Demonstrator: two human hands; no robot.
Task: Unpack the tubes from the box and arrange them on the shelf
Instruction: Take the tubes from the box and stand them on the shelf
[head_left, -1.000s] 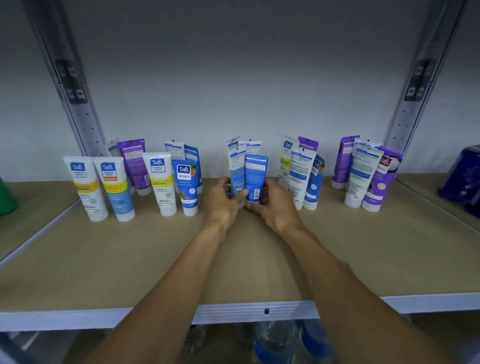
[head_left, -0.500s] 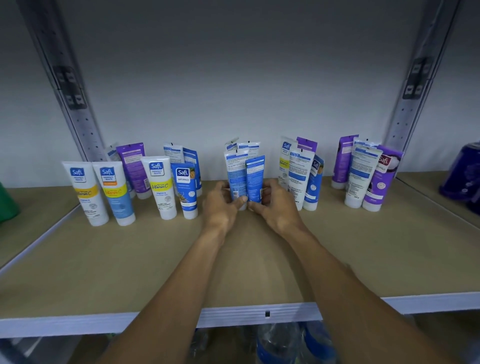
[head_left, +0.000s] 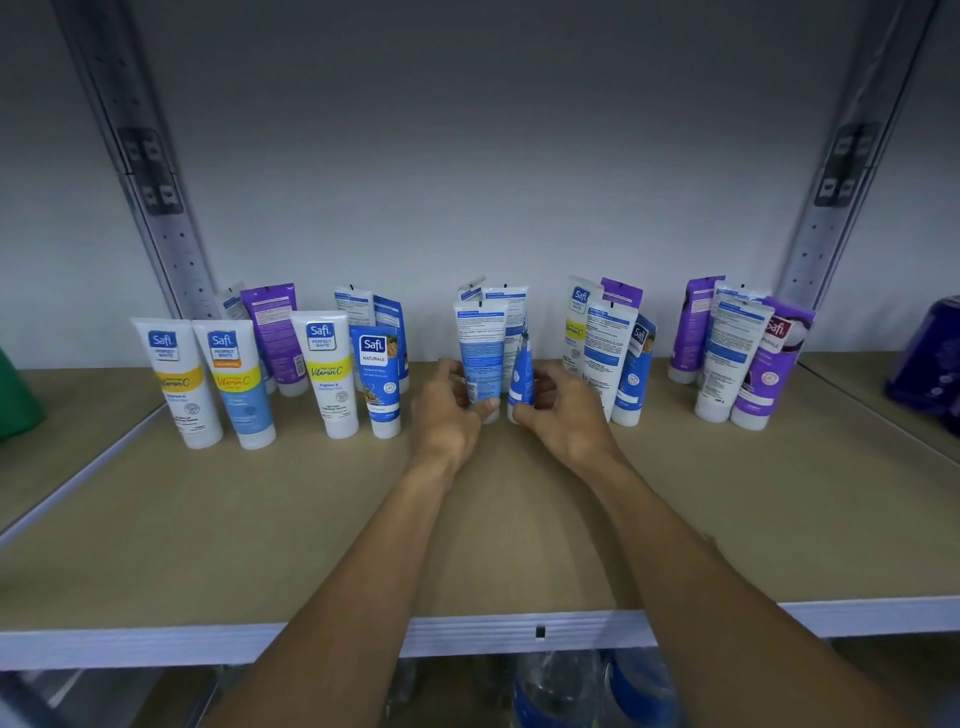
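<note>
On the shelf, the left hand grips a white tube upright; just beside it the right hand pinches a blue tube, turned edge-on

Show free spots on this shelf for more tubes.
Free: front strip of the shelf, ahead of the tubes; the gap between Naturals tube and left hand. Crowded: centre, where left hand grips the white tube and right hand the blue tube, plus back row.

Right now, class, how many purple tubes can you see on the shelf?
4. One purple tube stands back left, one peeks up right of centre, two stand far right, back and front. Others may be hidden.
</note>
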